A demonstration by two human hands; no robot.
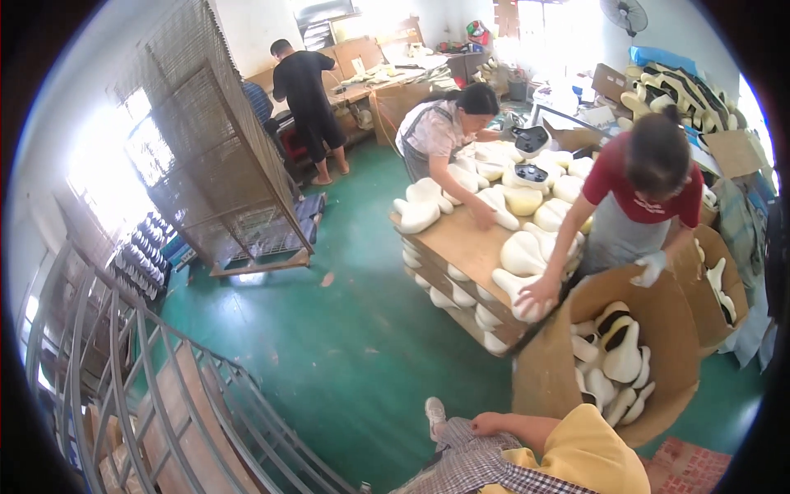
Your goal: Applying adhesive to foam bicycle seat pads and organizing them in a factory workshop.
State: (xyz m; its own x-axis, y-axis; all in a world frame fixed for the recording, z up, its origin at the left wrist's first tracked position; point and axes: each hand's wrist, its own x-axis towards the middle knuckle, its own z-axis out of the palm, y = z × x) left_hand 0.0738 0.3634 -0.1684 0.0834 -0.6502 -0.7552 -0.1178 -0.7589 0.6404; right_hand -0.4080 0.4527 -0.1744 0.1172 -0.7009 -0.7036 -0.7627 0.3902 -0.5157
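Observation:
My right hand (487, 424) is at the lower middle, with its fingers curled in and nothing seen in them. It is by the checked apron (473, 465) over my lap, below a yellow sleeve (592, 453). My left hand is out of view. Ahead to the right, cream bicycle saddle pads (520, 253) cover much of a stacked wooden table (461, 239). More pads, some with black parts, lie in a large cardboard bin (683, 362), the thing nearest my right hand.
A co-worker in red (650, 181) touches a pad; another (440, 132) leans over the table. A third person (300, 90) stands at a far bench. A tall mesh rack (222, 156) is at left. Grey metal railing (177, 337) curves along the lower left above green floor (329, 346).

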